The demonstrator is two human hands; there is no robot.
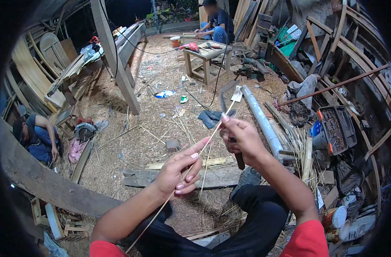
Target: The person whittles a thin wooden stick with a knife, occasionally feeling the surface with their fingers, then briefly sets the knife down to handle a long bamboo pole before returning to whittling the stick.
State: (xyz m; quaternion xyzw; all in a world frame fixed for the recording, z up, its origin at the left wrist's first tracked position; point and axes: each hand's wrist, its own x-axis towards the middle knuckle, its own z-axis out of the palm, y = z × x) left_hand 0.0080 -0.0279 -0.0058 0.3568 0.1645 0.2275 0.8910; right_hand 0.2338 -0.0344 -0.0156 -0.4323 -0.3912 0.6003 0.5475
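My left hand (178,171) is closed around a thin bamboo strip (159,210), its index finger stretched along it. The strip slants from near my left sleeve up past my right hand. In my right hand (242,139) is a sickle (222,99) with a dark curved blade pointing up and away; its handle end shows below the fist. The right thumb presses by the strip, close to the base of the blade. Another thin strip (203,177) hangs down between the hands. My legs in dark trousers are beneath.
A wooden beam (217,176) lies ahead of my feet, with a long grey pole (262,120) to its right. Farther off stands a small wooden table (208,52) bearing a red power tool (193,47). Two people (217,23) (35,137) crouch or sit farther away. Shavings cover the floor (118,145).
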